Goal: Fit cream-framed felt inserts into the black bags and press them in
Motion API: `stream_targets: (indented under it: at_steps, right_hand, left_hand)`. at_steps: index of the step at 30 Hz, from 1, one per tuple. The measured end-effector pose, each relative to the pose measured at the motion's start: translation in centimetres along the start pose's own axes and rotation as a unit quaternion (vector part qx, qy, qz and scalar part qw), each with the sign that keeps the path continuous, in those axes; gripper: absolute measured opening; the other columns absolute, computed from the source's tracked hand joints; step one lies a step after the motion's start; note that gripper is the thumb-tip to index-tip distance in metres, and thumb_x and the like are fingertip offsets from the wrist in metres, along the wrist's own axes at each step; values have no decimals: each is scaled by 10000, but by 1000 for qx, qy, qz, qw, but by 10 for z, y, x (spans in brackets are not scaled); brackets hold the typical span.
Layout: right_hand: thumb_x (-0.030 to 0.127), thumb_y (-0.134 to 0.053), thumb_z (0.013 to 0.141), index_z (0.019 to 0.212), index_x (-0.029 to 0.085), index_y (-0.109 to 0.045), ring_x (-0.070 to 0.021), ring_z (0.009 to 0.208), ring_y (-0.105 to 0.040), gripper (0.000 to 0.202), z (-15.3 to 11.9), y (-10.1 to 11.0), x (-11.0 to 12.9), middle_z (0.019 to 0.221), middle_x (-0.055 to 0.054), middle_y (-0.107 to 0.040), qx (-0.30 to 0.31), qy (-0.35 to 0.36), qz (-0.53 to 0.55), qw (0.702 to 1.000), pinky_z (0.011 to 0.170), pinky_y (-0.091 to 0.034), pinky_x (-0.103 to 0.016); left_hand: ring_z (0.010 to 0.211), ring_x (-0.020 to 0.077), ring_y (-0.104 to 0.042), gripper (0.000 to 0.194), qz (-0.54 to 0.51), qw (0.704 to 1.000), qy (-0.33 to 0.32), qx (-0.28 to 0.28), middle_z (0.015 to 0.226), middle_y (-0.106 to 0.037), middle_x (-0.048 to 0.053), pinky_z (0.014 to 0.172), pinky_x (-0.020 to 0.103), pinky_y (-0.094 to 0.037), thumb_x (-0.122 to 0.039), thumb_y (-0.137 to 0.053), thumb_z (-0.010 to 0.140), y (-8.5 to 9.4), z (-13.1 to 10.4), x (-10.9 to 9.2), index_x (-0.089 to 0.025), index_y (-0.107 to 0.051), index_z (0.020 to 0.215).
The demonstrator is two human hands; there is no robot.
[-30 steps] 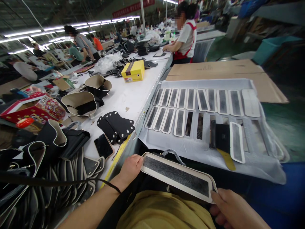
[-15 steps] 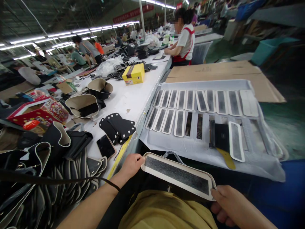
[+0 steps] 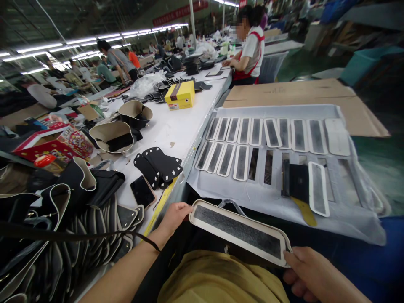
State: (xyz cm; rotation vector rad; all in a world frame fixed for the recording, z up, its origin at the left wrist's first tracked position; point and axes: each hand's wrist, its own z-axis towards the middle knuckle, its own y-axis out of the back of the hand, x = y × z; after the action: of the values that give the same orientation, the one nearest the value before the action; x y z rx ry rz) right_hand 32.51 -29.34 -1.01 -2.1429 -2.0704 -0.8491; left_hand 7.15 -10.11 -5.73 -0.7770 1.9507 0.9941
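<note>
A long cream-edged panel with a dark grey centre [image 3: 238,231] is stretched above my lap, slanting down to the right. My left hand [image 3: 175,216] pinches its upper left end between thumb and fingers. At the lower right end, my right hand [image 3: 304,269] grips the corner, thumb on top and fingers curled below. Similar flat pieces [image 3: 241,163] lie in two rows on the grey-white covered board [image 3: 221,187] beyond. A black block [image 3: 298,181] and a yellow strip [image 3: 304,211] rest beside one loose piece [image 3: 319,189].
On the white table [image 3: 176,130] at left are a phone [image 3: 142,191], black shaped pieces [image 3: 162,166], a yellow box [image 3: 179,95] and open bag bodies [image 3: 112,136]. Many dark edged pieces [image 3: 104,231] pile up at lower left. A person [image 3: 252,54] sits beyond the cardboard [image 3: 299,94].
The whole view has shifted slightly, so the table and board appear a little further right. Both hands keep hold of the panel, with hardly any change in their grip.
</note>
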Motion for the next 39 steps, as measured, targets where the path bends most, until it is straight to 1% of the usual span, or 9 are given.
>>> stream_targets:
  at_steps: [6, 14, 22, 24, 26, 28, 31, 37, 39]
  right_hand:
    - [237, -281, 911, 693, 152, -452, -78, 364, -520, 290, 7, 0, -8, 523, -29, -585, -6, 27, -21, 999, 334, -322, -136]
    - [244, -334, 903, 712, 144, -472, -95, 394, -548, 256, 12, 3, -13, 563, -52, -617, -1, 48, -20, 999, 344, -347, -147]
    - [248, -307, 908, 712, 153, -459, -87, 388, -539, 266, 9, 3, -12, 562, -48, -610, -3, 41, -20, 999, 345, -341, -140]
    - [246, -306, 910, 705, 153, -456, -86, 388, -538, 272, 10, 3, -14, 562, -49, -610, -2, 35, -17, 999, 344, -334, -139]
    - [250, -309, 911, 703, 153, -451, -84, 385, -535, 270, 11, 2, -14, 556, -48, -608, 0, 31, -4, 1000, 343, -326, -136]
    - [258, -312, 911, 704, 156, -444, -80, 371, -522, 266, 11, 1, -12, 537, -40, -598, 0, 22, 10, 1000, 339, -313, -132]
    - [246, -297, 912, 693, 161, -427, -66, 332, -477, 268, 10, 0, -9, 479, -11, -551, -4, -6, 20, 1000, 327, -276, -125]
    - [293, -485, 837, 651, 175, -411, -56, 325, -430, 233, 16, -2, -13, 446, 26, -495, 8, 1, 49, 999, 330, -250, -126]
    - [287, -466, 850, 643, 176, -405, -56, 319, -424, 243, 19, -2, -16, 439, 25, -490, 10, -9, 48, 999, 328, -239, -127]
  left_hand:
    - [594, 138, -506, 102, 142, 989, -34, -11, 577, -577, -7, 547, 221, -347, -218, -569, 598, 2, 9, -9, -134, -624, 614]
    - [541, 116, -443, 129, 265, 962, -59, -30, 506, -497, -29, 522, 225, -275, -240, -570, 632, -2, 2, -24, -152, -569, 538]
    - [579, 129, -497, 163, 270, 958, -85, -48, 612, -594, 10, 566, 231, -333, -262, -530, 710, -7, -10, -17, -143, -637, 676]
    - [604, 139, -511, 160, 244, 964, -96, -44, 636, -611, 15, 587, 235, -352, -254, -535, 711, -4, -13, -16, -143, -650, 697]
    - [662, 155, -535, 175, 161, 983, -91, -20, 669, -631, 20, 626, 237, -376, -266, -540, 723, 0, -14, -13, -146, -664, 702]
    - [732, 170, -557, 202, 30, 998, -54, 7, 705, -651, 26, 678, 240, -400, -296, -554, 735, 4, -12, -9, -141, -674, 686]
    - [708, 168, -572, 246, -116, 993, 22, 33, 684, -651, 36, 695, 259, -435, -359, -621, 702, 8, -5, -1, -120, -666, 662]
    - [602, 118, -564, 367, -183, 975, 87, 87, 636, -615, 22, 644, 258, -474, -440, -752, 579, 11, 12, 11, -107, -625, 670]
    - [594, 106, -563, 384, -189, 972, 95, 97, 634, -599, 3, 633, 251, -478, -440, -772, 554, 12, 15, 12, -122, -596, 675]
